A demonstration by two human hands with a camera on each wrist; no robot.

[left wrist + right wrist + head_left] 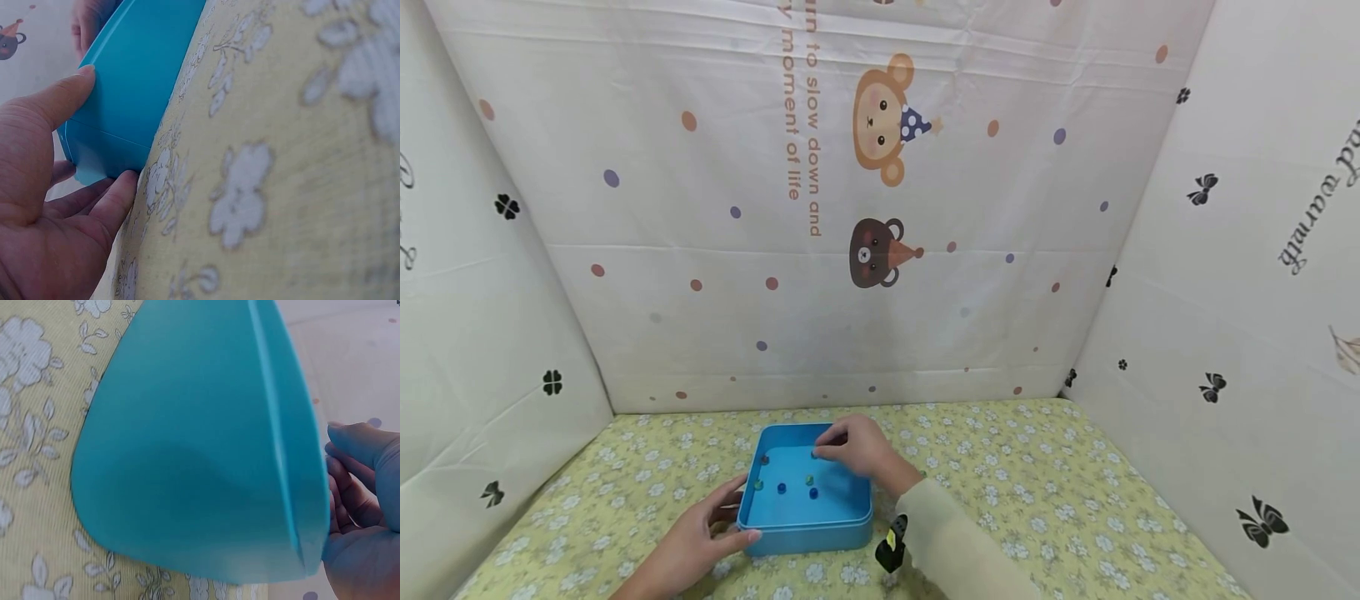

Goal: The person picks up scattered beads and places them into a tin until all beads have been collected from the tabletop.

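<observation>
A blue box [805, 533] with an open top stands on the flowered cloth. Inside it lie several small bead-like pieces, among them a dark blue piece [813, 493], a green piece [809, 480] and a brownish piece [765, 459]. My left hand [700, 533] grips the box's left side, thumb [78, 84] near the rim and fingers low on the wall. My right hand [859, 446] reaches over the right part of the box, thumb and forefinger pinching a small dark bead-like piece [814, 455]. In the right wrist view the box wall hides that piece.
A black object [891, 546] with a yellow mark is by my right sleeve, close to the box's front right corner. Yellow flowered cloth [1000, 467] covers the table. Printed white sheets [970, 317] rise at the back and both sides.
</observation>
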